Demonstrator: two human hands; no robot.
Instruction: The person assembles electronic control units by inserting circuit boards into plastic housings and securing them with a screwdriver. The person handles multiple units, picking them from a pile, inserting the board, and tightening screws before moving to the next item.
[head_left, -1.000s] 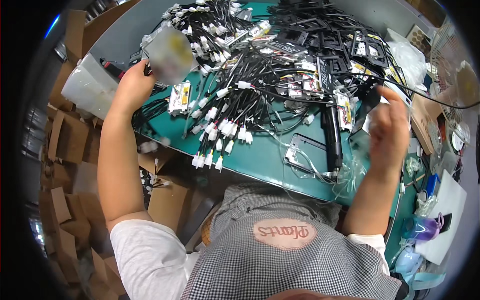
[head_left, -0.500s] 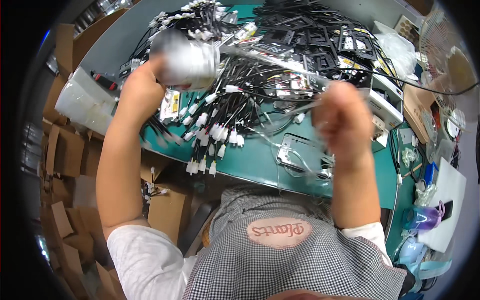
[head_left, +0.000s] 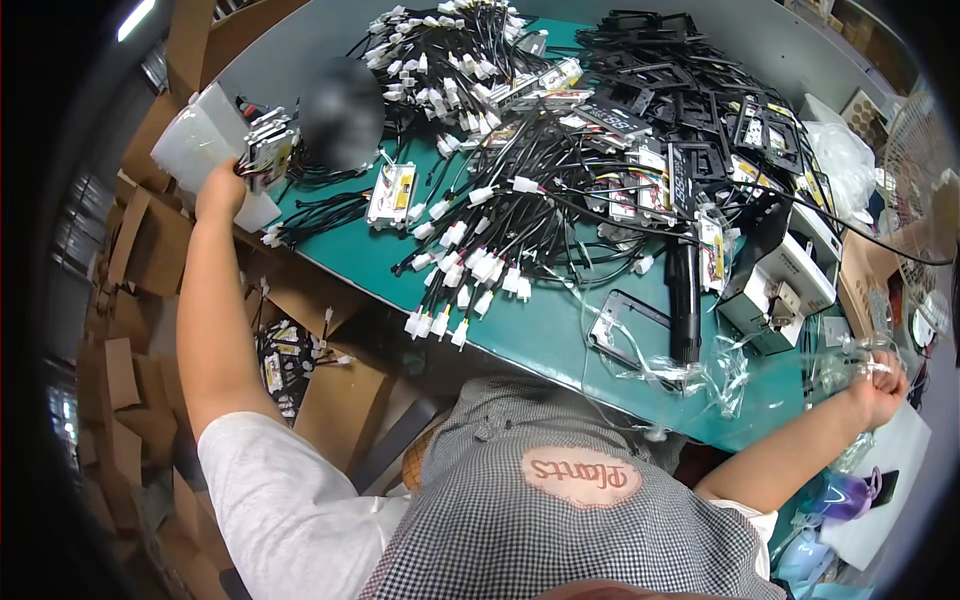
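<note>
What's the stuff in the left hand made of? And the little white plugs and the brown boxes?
The wired modules in the left hand have pale, smooth casings, maybe metal or plastic; they're too small to tell. The white plugs look like hard plastic: even colour, crisp block shapes. The brown boxes seem matte cardboard, with folded flaps.

Cardboard boxes (head_left: 155, 250) at far left, a caged fan (head_left: 914, 180) and purple bottle (head_left: 845, 497) at right.
</note>
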